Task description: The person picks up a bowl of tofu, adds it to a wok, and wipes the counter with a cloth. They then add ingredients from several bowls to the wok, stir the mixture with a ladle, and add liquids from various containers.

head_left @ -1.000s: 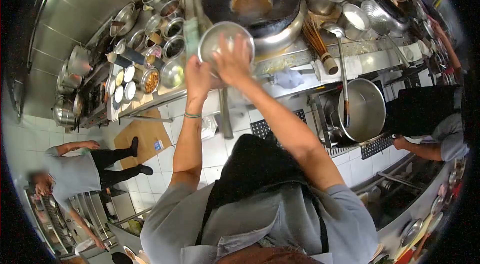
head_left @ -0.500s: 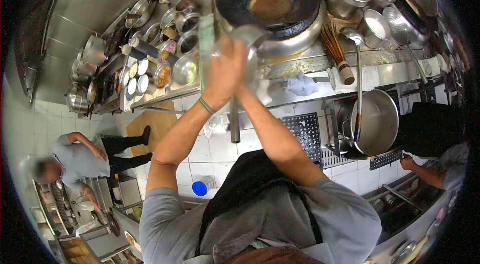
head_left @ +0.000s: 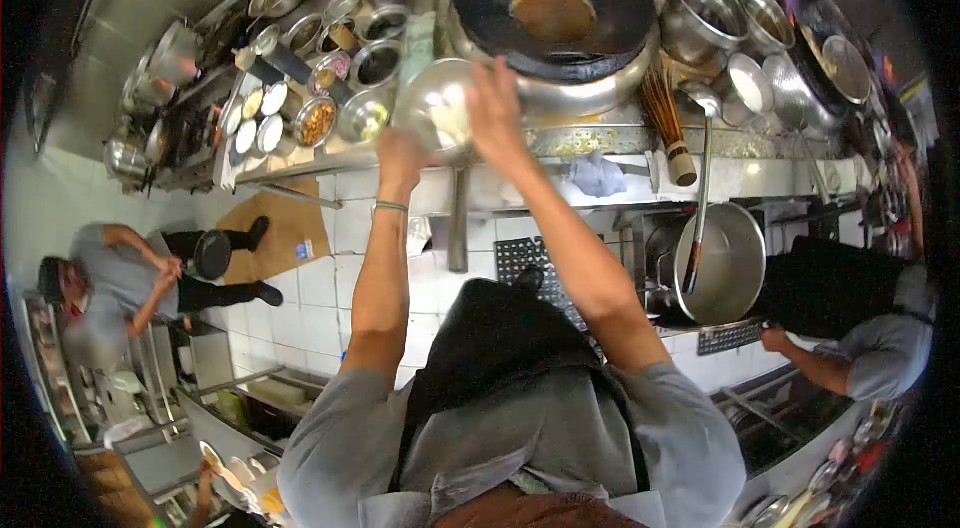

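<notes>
A shiny metal bowl [head_left: 418, 110] with pale white pieces inside is between my hands at the counter's front edge. My left hand [head_left: 401, 156] is closed at its lower left rim, the fingers blurred. My right hand [head_left: 494, 116] lies along its right side, fingers stretched out and somewhat smeared. Below the bowl a dark bar-like handle [head_left: 458, 228] sticks out over the edge; whether it joins the bowl is hidden. Just beyond my right hand sits a black wok [head_left: 480, 3] with brown residue in its middle.
Left of the bowl stand several seasoning tins [head_left: 318, 120] and bottles. To the right lie a bamboo brush [head_left: 665, 123], a ladle [head_left: 702, 178], a blue-grey cloth [head_left: 598, 175] and a deep pot [head_left: 742, 263]. Co-workers stand at left [head_left: 135, 273] and right [head_left: 880, 333].
My hands were together over a blurred metal vessel; now they are apart on either side of the bowl, the left lower. The co-worker at left now holds a dark round pan.
</notes>
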Available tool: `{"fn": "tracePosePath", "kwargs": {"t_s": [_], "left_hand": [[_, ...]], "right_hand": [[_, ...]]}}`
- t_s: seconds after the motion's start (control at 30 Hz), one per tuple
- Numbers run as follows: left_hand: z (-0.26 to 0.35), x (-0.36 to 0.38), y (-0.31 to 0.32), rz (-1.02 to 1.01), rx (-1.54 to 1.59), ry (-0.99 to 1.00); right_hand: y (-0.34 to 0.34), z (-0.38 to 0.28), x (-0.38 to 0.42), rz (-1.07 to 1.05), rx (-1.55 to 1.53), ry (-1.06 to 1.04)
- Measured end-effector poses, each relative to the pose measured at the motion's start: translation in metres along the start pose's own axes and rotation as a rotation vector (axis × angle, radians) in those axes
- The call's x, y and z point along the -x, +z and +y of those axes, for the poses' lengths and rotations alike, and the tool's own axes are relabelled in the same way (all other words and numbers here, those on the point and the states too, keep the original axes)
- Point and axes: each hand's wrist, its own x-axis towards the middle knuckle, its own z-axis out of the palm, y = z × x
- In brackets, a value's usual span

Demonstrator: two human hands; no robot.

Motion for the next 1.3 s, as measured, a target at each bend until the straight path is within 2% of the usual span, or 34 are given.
{"fn": "tracePosePath", "kwargs": {"t_s": [0.07,0.1,0.17,0.27,0.3,0.37,0.47,0.5,0.53,0.6,0.67,0.73,0.77,0.8,0.83,0.87,0.9,1.0,1.07,1.1,1.13,1.17,1.2,1.23,1.27,1.3], "left_hand": [[-0.049,-0.012,0.009,-0.058,0.095,0.008],[-0.104,-0.037,0.020,-0.028,0.108,0.056],[-0.015,0.003,0.036,0.087,0.455,-0.224],[-0.044,-0.018,0.032,0.005,0.245,-0.153],[-0.032,-0.015,0.033,0.007,0.277,-0.197],[-0.062,-0.023,0.031,0.054,0.049,-0.079],[-0.123,-0.052,0.016,0.108,-0.012,0.076],[-0.093,-0.022,0.012,0.161,0.040,0.061],[-0.009,0.031,0.009,0.105,0.145,-0.072],[0.017,0.057,0.006,0.045,0.053,-0.115],[0.054,0.086,0.017,0.002,0.053,-0.146],[0.056,0.075,0.051,-0.069,-0.146,0.243],[0.060,0.071,0.073,-0.097,-0.235,0.439],[0.108,0.078,0.097,-0.076,-0.323,0.694],[0.141,0.074,0.119,-0.106,-0.330,0.767],[0.161,0.066,0.145,0.067,-0.356,0.976],[0.178,0.054,0.169,0.252,-0.376,1.183],[0.180,0.014,0.212,0.071,-0.493,0.975],[0.183,0.000,0.219,-0.092,-0.546,0.839],[0.186,-0.001,0.215,-0.144,-0.571,0.786],[0.192,0.007,0.209,-0.112,-0.609,0.793],[0.199,0.021,0.201,-0.076,-0.644,0.802],[0.203,0.028,0.196,-0.037,-0.678,0.812],[0.204,0.031,0.195,0.040,-0.627,0.910],[0.204,0.034,0.194,0.031,-0.634,0.900],[0.206,0.039,0.192,0.023,-0.642,0.884]], "right_hand": [[-0.038,-0.008,0.011,0.007,-0.018,0.080],[-0.058,-0.015,0.020,0.009,-0.007,0.147],[-0.088,-0.006,0.040,0.001,0.038,0.232],[-0.135,0.011,0.071,0.079,0.052,0.225],[-0.149,0.018,0.084,0.113,0.076,0.204],[-0.174,0.017,0.112,0.149,0.093,0.320],[-0.203,0.023,0.165,0.213,0.053,0.449],[-0.211,0.028,0.187,0.217,0.111,0.482],[-0.218,0.035,0.212,0.222,0.171,0.520],[-0.225,0.069,0.273,0.222,0.192,0.611],[-0.223,0.099,0.337,0.171,0.386,0.727],[-0.221,0.139,0.409,-0.055,0.556,0.906],[-0.214,0.171,0.466,-0.055,0.671,0.811],[-0.207,0.188,0.510,-0.062,0.785,0.713],[-0.203,0.170,0.516,-0.069,0.646,0.932],[-0.199,0.150,0.521,-0.078,0.499,1.143],[-0.191,0.153,0.543,-0.045,0.538,1.169],[-0.171,0.192,0.631,-0.037,0.547,1.186],[-0.164,0.187,0.643,0.088,0.428,1.319],[-0.164,0.162,0.629,0.167,0.321,1.400],[-0.165,0.134,0.610,0.247,0.208,1.475],[-0.169,0.117,0.598,0.265,0.241,1.418],[-0.170,0.132,0.601,0.234,0.348,1.382],[-0.168,0.164,0.628,0.199,0.450,1.353],[-0.159,0.183,0.663,0.154,0.549,1.332],[-0.163,0.153,0.642,0.204,0.439,1.235]]}}
